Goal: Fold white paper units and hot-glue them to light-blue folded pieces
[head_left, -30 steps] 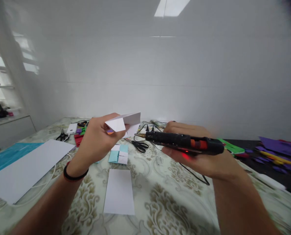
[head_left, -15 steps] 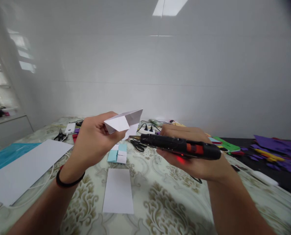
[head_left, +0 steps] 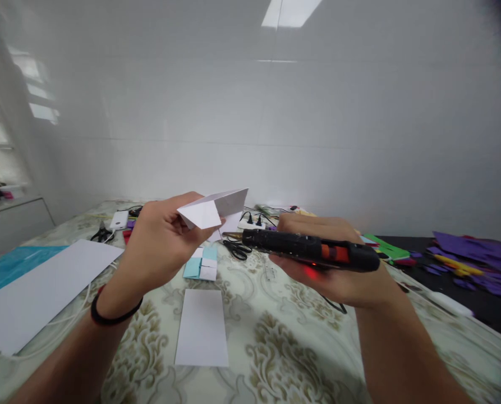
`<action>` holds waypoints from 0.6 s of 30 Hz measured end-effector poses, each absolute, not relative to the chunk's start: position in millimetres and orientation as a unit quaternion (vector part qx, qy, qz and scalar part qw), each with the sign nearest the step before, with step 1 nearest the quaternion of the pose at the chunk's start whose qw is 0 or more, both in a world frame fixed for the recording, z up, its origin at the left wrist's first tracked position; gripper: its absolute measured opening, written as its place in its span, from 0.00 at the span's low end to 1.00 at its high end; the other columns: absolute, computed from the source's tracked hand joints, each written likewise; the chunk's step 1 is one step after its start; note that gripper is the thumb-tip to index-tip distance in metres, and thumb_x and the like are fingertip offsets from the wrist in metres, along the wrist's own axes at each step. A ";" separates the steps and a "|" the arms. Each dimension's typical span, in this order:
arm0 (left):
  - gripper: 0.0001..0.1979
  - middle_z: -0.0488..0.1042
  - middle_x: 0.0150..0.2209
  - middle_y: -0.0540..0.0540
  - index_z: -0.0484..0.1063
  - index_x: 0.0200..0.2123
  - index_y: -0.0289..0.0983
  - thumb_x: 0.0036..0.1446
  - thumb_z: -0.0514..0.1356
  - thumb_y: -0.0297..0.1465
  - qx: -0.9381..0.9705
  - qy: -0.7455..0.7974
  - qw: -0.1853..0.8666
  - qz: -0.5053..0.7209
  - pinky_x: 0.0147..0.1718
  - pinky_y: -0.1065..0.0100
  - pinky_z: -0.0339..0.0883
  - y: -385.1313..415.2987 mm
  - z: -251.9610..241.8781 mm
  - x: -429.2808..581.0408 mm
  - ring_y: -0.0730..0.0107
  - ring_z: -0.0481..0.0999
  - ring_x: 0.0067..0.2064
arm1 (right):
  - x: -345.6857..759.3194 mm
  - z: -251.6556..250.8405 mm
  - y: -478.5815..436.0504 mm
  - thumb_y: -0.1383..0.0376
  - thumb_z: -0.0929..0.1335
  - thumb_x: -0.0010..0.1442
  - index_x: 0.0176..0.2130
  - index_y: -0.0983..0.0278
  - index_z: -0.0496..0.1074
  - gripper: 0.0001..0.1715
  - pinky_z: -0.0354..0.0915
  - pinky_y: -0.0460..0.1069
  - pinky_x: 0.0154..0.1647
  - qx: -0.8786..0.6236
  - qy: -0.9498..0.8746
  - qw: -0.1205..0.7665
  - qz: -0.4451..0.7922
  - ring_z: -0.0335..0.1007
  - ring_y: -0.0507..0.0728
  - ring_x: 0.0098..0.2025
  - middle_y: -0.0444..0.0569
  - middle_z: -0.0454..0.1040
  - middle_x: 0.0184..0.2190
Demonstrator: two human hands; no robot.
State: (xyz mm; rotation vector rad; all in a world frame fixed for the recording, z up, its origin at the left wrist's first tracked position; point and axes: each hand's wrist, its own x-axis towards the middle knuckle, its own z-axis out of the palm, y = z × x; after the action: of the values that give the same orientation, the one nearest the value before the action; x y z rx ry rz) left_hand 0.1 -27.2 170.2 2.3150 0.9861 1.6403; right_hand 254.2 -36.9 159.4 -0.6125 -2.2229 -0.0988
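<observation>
Pinched in my left hand (head_left: 160, 244) is a folded white paper piece (head_left: 202, 215), held up above the table with its flaps angled out to the right. My right hand (head_left: 334, 286) is wrapped round a black hot glue gun (head_left: 292, 246) with an orange part on its body and a red light glowing below. The nozzle points left and lies close to the lower edge of the folded paper; whether it touches cannot be made out. Below, a white paper rectangle (head_left: 202, 328) lies flat on the table, with a light-blue and white folded paper piece (head_left: 201, 264) behind it.
Black scissors (head_left: 235, 249) and a power strip (head_left: 251, 223) lie behind the hands. On the left are a large white sheet (head_left: 52, 292), a blue sheet (head_left: 14, 266) and pliers (head_left: 102, 232). Purple scraps (head_left: 473, 252) and a green sheet (head_left: 387, 248) lie at the right.
Both hands keep nearly the same pose. The view has shifted slightly, and the folded paper sits a touch differently against the glue gun's nozzle.
</observation>
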 end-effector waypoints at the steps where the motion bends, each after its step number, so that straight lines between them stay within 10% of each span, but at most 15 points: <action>1: 0.08 0.65 0.21 0.55 0.75 0.25 0.36 0.55 0.69 0.29 0.769 0.328 0.066 0.545 0.21 0.75 0.54 -27.4 170.3 0.2 0.77 0.60 0.24 | 254.5 159.5 -36.7 0.64 0.70 0.65 0.27 0.60 0.61 0.18 0.55 0.49 0.25 -0.243 -0.881 0.404 -0.041 0.55 0.51 0.24 0.41 0.61 0.23; 18: 0.07 0.66 0.21 0.57 0.77 0.26 0.37 0.54 0.68 0.22 0.770 0.321 0.048 0.549 0.21 0.75 0.52 -26.8 168.6 -0.8 0.79 0.59 0.23 | 256.8 158.3 -35.3 0.65 0.70 0.65 0.28 0.59 0.61 0.17 0.54 0.50 0.25 -0.239 -0.882 0.404 -0.033 0.55 0.52 0.24 0.41 0.61 0.23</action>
State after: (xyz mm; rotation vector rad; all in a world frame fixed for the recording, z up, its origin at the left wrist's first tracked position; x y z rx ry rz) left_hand -0.8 -26.8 168.6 2.3489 0.9802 1.6731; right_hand 256.8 -35.3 158.3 -0.6029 -2.2271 -0.0844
